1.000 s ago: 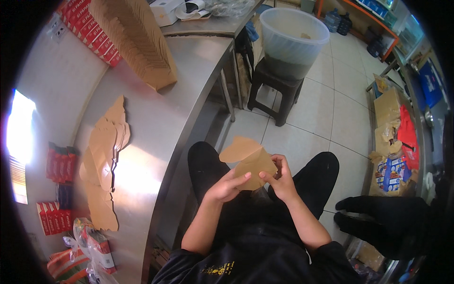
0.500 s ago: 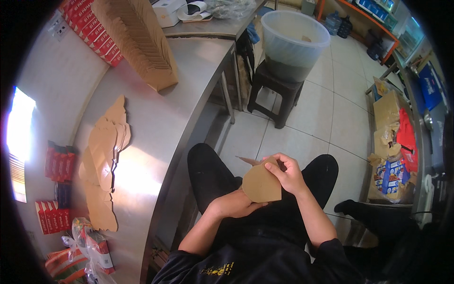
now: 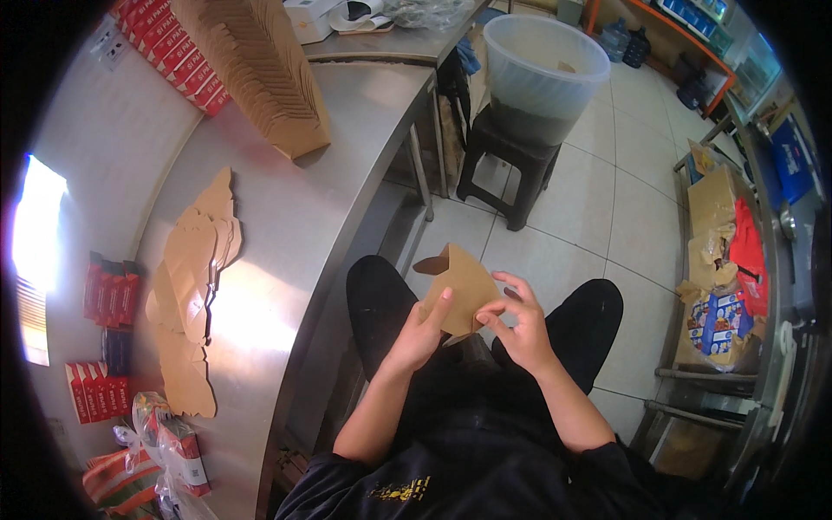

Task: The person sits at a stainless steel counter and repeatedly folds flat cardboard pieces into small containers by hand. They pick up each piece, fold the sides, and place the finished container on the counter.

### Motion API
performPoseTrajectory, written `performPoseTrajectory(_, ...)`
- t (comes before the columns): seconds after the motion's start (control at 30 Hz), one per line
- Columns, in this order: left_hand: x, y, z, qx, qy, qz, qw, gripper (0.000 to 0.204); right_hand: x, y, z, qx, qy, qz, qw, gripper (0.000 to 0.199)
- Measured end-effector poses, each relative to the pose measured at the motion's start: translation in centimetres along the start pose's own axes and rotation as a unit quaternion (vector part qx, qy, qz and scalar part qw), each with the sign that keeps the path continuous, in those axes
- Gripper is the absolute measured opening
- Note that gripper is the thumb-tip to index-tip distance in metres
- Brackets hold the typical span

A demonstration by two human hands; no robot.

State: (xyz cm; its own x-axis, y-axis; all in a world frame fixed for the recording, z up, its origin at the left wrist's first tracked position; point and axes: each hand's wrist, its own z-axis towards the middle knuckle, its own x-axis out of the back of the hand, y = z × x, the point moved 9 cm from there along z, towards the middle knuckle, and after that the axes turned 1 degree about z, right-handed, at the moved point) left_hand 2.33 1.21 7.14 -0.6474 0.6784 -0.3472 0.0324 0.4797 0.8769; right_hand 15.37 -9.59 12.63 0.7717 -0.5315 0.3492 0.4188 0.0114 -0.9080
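Note:
Above my lap I hold a brown cardboard box blank [image 3: 466, 282], partly folded, with a rounded flap standing up at its far left. My left hand [image 3: 416, 338] grips its left side, the thumb lying on the face and the other fingers hidden behind. At the lower right edge, my right hand [image 3: 520, 328] pinches the card between thumb and index finger, the other fingers raised and bent. Flat brown box blanks [image 3: 186, 277] lie in an overlapping pile on the steel table to my left. Beyond them stands a long stack of nested, folded cardboard boxes [image 3: 269, 87].
The steel table [image 3: 355, 130] has its edge beside my left knee. Ahead, a translucent tub [image 3: 546, 78] rests on a black stool [image 3: 507, 165]. Red packets [image 3: 113, 290] and a plastic bag [image 3: 169, 438] line the wall side. Shelving with cardboard [image 3: 712, 199] is at right.
The box blank has turned and opened out, its flap now pointing away from me. My left hand moved up its side; my right hand slid down to the lower right edge.

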Motion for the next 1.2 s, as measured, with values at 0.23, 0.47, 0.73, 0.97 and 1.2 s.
performPoseTrajectory(0.23, -1.3, 0.8, -0.8, -0.032, 0.038, -0.044, 0.998, 0.053, -1.4, 2.8, -0.6, -0.169, 0.086, 0.241, 0.952, 0.022)
performPoseTrajectory(0.47, -1.6, 1.0, -0.9, -0.001, -0.013, -0.136, 0.991, 0.057, -1.3, 3.5, -0.7, -0.104, 0.106, 0.275, 0.950, 0.027)
performPoseTrajectory(0.73, -2.6, 2.7, -1.0, -0.005, -0.072, -0.118, 0.990, 0.056, -2.1, 5.5, 0.1, -0.171, 0.033, 0.430, 0.886, 0.040)
performPoseTrajectory(0.97, -1.5, 1.7, -0.4, -0.021, -0.063, -0.172, 0.983, 0.053, -2.4, 6.1, 0.0, -0.157, 0.031, 0.420, 0.893, 0.028)
performPoseTrajectory(1.2, -2.2, 1.9, -0.9, -0.077, -0.007, 0.058, 0.995, 0.041, -1.6, 4.8, -0.1, -0.158, 0.059, 0.330, 0.929, 0.011)
